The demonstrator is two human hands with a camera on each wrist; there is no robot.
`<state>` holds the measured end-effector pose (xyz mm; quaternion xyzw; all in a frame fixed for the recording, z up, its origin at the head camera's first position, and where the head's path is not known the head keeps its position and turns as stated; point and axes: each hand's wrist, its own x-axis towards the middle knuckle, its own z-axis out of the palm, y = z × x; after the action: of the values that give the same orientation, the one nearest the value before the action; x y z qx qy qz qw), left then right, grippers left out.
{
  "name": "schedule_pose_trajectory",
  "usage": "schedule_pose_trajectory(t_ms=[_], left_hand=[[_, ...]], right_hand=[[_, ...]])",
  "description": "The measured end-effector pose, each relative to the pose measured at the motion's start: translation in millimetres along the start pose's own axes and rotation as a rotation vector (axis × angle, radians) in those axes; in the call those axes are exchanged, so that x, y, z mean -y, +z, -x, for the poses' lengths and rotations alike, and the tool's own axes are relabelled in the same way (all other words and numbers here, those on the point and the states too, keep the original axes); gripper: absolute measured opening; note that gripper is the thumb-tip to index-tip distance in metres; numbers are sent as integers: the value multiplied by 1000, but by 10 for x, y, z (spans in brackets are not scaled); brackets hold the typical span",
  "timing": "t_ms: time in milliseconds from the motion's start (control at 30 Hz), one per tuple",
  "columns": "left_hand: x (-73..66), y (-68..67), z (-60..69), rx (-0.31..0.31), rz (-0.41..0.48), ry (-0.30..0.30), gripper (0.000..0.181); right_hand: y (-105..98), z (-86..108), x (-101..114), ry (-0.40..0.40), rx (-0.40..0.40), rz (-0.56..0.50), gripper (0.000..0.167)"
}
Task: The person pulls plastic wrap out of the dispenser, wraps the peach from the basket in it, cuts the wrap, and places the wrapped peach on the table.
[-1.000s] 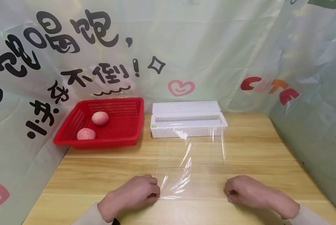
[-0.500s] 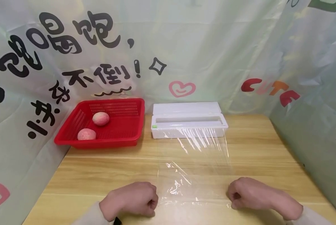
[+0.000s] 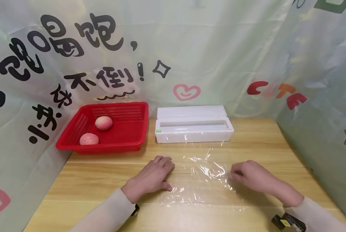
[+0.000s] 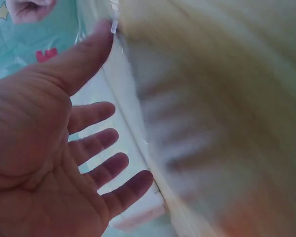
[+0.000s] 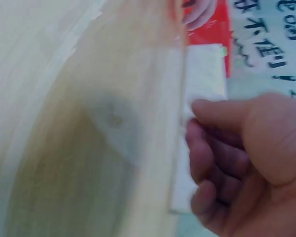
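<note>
A sheet of clear plastic wrap (image 3: 210,170) lies creased on the wooden table (image 3: 132,169), in front of the white wrap dispenser box (image 3: 194,137), whose lid is raised. My left hand (image 3: 154,175) is at the sheet's left side, fingers spread and nearly straight. In the left wrist view that hand (image 4: 59,133) has its palm showing, and the thumb's tip is by the wrap. My right hand (image 3: 254,177) is by the sheet's right edge. Its fingers are loosely curled in the right wrist view, and I see nothing held between thumb and fingers.
A red plastic basket (image 3: 103,149) stands at the back left with two pink, peach-like round objects, one behind (image 3: 103,123) and one in front (image 3: 89,139). A printed cloth (image 3: 219,58) hangs behind and beside the table. A green slider (image 3: 158,130) sits on the dispenser's left end.
Both hands have moved forward toward the dispenser from the sheet's near corners. The left hand has gone from curled to spread. The wrap has dropped from taut to creased on the table.
</note>
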<state>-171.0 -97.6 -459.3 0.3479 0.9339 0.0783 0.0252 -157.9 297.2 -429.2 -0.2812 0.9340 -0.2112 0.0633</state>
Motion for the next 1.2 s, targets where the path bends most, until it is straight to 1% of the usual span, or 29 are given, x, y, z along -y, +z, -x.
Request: schedule_pose_trajectory(t_ms=[33, 67, 100, 167, 200, 233, 300, 433, 533, 667, 733, 867, 1000, 1100, 1200], left_hand=[[15, 8, -15, 23, 8, 3, 78], [30, 14, -29, 49, 18, 4, 80], [43, 15, -42, 71, 30, 7, 81], [70, 11, -69, 105, 66, 4, 83], [82, 3, -82, 114, 86, 0, 83], [95, -4, -93, 115, 104, -4, 83], [123, -15, -109, 106, 131, -18, 84], [175, -26, -123, 68, 139, -39, 87], [202, -24, -127, 91, 124, -63, 92], [227, -17, -139, 133, 94, -76, 92], [238, -15, -140, 134, 91, -74, 90], [251, -36, -110, 125, 142, -88, 91], [261, -74, -54, 95, 195, -101, 90], [256, -141, -10, 67, 192, -98, 80], [237, -289, 48, 4, 176, -87, 57]], right_hand=[[19, -48, -23, 23, -42, 38, 3], [43, -90, -48, 45, -72, 69, 14], [66, -125, -73, 68, -86, 86, 28], [116, -175, -130, 105, -85, 107, 52], [140, -194, -155, 118, -76, 111, 60], [161, -210, -177, 126, -64, 110, 66], [198, -234, -213, 137, -39, 105, 72], [240, -269, -242, 141, -23, 99, 73], [258, -288, -254, 144, -25, 111, 69], [270, -304, -271, 144, -17, 120, 67], [270, -309, -277, 142, -13, 119, 68], [261, -326, -283, 146, -23, 117, 65], [239, -351, -261, 135, -61, 126, 59], [228, -372, -227, 121, -99, 131, 57], [227, -404, -189, 104, -136, 128, 52]])
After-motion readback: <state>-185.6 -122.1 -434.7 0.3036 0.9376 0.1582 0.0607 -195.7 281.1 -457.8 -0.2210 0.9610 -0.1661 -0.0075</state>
